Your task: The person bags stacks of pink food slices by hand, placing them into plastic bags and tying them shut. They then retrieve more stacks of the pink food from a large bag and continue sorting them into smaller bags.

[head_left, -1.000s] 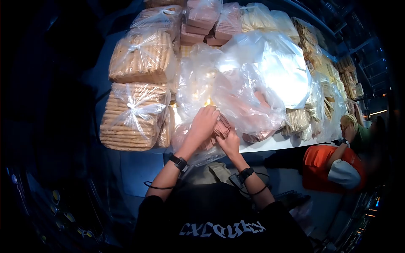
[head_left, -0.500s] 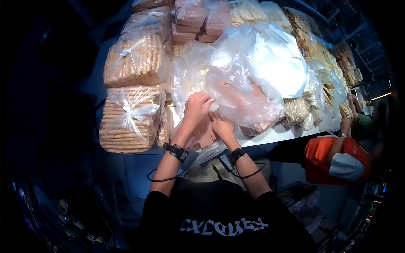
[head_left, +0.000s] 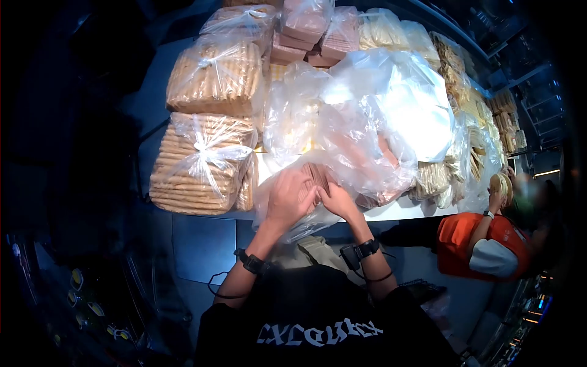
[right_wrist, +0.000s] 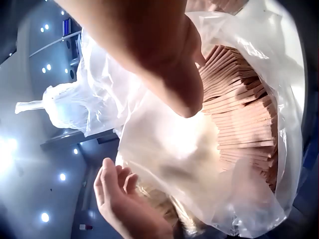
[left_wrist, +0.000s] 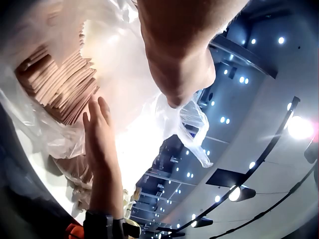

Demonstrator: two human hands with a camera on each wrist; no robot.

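Note:
Thin pinkish-brown slices (head_left: 317,175) stand in a fanned row inside a clear plastic bag (head_left: 304,230). My left hand (head_left: 290,194) is over the bag's left side; the right wrist view shows this hand (right_wrist: 127,204) with loosely bent fingers and nothing visible in them. On the other side, my right hand (head_left: 337,200) touches the edge of the slices. The left wrist view shows it (left_wrist: 102,137) with nearly straight fingers against the row (left_wrist: 70,89). Its fingertips are partly hidden in the right wrist view.
Tied bags of tan rolled sheets (head_left: 199,165) stand at the left, with pink stacks (head_left: 306,21) in bags at the back. A large white plastic bag (head_left: 409,104) and pale bundles (head_left: 431,178) lie right. A person in an orange vest (head_left: 452,244) is beyond the table's right part.
My left hand has lowered over the bag, and the slices have gone from lying spread between the wrists to standing higher up, between the hands. The right hand stays beside them.

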